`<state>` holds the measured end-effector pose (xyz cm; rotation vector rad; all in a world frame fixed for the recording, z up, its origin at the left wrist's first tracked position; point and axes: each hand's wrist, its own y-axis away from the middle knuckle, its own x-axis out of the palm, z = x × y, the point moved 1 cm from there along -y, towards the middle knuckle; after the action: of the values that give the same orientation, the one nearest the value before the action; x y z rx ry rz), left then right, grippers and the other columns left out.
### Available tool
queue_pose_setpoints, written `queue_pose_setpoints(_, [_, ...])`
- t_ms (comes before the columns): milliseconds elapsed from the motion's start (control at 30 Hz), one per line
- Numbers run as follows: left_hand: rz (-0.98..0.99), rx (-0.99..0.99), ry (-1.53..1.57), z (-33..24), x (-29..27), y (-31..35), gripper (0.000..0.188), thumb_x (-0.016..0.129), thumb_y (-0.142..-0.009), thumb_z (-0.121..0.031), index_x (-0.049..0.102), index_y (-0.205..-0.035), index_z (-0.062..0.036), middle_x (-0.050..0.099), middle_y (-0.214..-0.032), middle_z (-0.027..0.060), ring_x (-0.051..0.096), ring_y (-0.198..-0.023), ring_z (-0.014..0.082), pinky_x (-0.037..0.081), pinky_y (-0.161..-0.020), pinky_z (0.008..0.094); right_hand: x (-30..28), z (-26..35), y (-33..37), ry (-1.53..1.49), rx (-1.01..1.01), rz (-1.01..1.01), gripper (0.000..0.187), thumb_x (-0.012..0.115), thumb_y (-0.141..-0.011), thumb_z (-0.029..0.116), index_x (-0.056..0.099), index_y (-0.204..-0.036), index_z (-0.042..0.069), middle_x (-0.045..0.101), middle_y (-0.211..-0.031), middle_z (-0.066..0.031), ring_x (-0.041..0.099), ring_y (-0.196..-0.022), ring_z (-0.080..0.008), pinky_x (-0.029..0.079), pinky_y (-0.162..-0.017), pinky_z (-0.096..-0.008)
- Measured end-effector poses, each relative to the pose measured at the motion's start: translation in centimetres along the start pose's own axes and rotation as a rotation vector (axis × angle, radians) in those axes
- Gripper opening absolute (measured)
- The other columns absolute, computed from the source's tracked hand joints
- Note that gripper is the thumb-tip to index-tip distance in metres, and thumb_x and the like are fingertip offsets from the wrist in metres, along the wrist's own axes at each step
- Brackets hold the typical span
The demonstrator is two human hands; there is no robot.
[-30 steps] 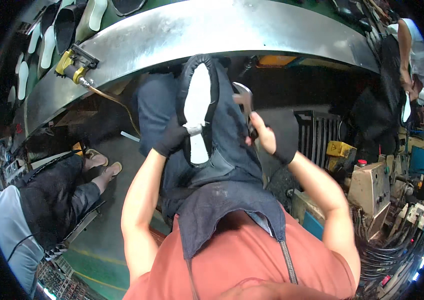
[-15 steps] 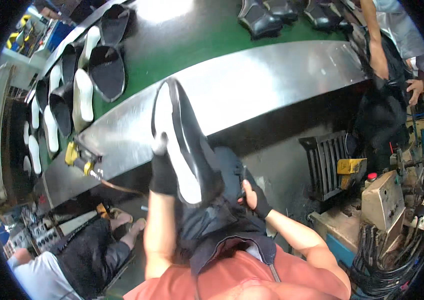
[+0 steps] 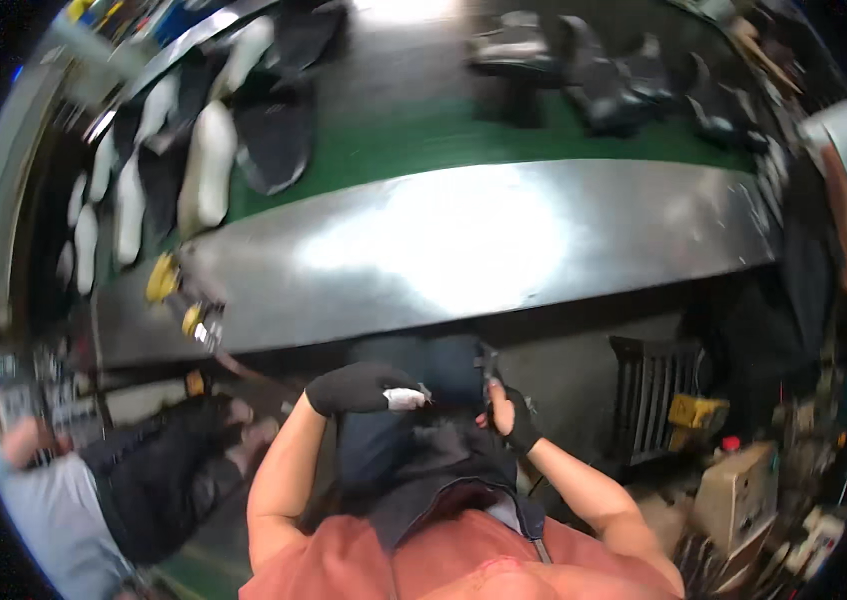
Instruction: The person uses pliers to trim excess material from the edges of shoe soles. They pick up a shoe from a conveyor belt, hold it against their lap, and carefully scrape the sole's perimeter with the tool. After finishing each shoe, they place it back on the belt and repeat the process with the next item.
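My left hand (image 3: 362, 388), in a black glove, is over my lap with its fingers together pointing right. Something small and white (image 3: 406, 399) shows at its fingertips; blur hides whether it is held or covers the fingers. My right hand (image 3: 507, 412), gloved in black with bare fingertips, closes on a dark hand tool (image 3: 490, 368) beside my right thigh. The tool's kind cannot be made out. Ahead of both hands lies a shiny metal ledge (image 3: 344, 270) along a green conveyor belt (image 3: 384, 150).
White-soled shoe parts (image 3: 211, 165) and black uppers line the belt's left. Several black shoes (image 3: 609, 85) stand at the far right. A yellow tool (image 3: 161, 278) with a hose rests on the ledge. Co-workers (image 3: 134, 490) sit left and stand right. A control box (image 3: 734, 495) is right.
The black shoe with the white sole is out of my left hand, which has come back to my lap. My right hand keeps its tool. The whole view has shifted.
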<state>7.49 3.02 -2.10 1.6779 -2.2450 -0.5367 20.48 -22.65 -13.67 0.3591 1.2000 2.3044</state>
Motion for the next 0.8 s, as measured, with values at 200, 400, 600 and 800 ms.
queue_pose_setpoints(200, [-0.859,-0.329,0.815,10.3,11.2,14.9,0.038,0.06,-0.09,-0.032,0.062,-0.105,0.0033,0.067,-0.1,0.0118,0.064,-0.092,0.0218,0.048,-0.089,0.0326,-2.0,-4.0,-0.5,0.015,0.009,0.001,0.074,0.035,-0.09,0.067,0.056,-0.093,-0.004,0.062,-0.063,-0.0175,0.062,-0.054,-0.0242,0.052,-0.057,-0.0327])
queue_pose_setpoints(400, [-1.279,-0.615,0.067,21.4,18.4,15.1,0.048,0.065,-0.085,-0.037,0.06,-0.112,0.0018,0.06,-0.116,0.0172,0.059,-0.103,0.0274,0.045,-0.09,0.0348,-2.6,-4.6,1.6,0.125,0.058,-0.085,0.082,0.035,-0.084,0.076,0.059,-0.082,-0.003,0.061,-0.062,-0.0152,0.061,-0.056,-0.0233,0.05,-0.059,-0.0314])
queue_pose_setpoints(600, [-1.46,-0.461,0.262,25.7,15.6,8.1,0.043,0.063,-0.087,-0.029,0.058,-0.118,0.0001,0.06,-0.117,0.0217,0.059,-0.108,0.0335,0.046,-0.088,0.0387,-1.5,-4.9,2.4,0.238,-0.046,-0.109,0.089,0.032,-0.081,0.08,0.059,-0.074,-0.004,0.06,-0.061,-0.0164,0.06,-0.057,-0.0259,0.05,-0.061,-0.0352])
queue_pose_setpoints(800, [-1.829,-0.72,0.238,28.8,13.4,8.2,0.038,0.062,-0.088,-0.028,0.059,-0.114,0.0003,0.066,-0.099,0.0229,0.065,-0.094,0.0365,0.049,-0.076,0.0436,-0.6,-5.5,2.0,0.166,-0.012,-0.196,0.082,0.035,-0.082,0.079,0.059,-0.073,0.001,0.059,-0.058,-0.0136,0.06,-0.053,-0.0227,0.049,-0.056,-0.0313])
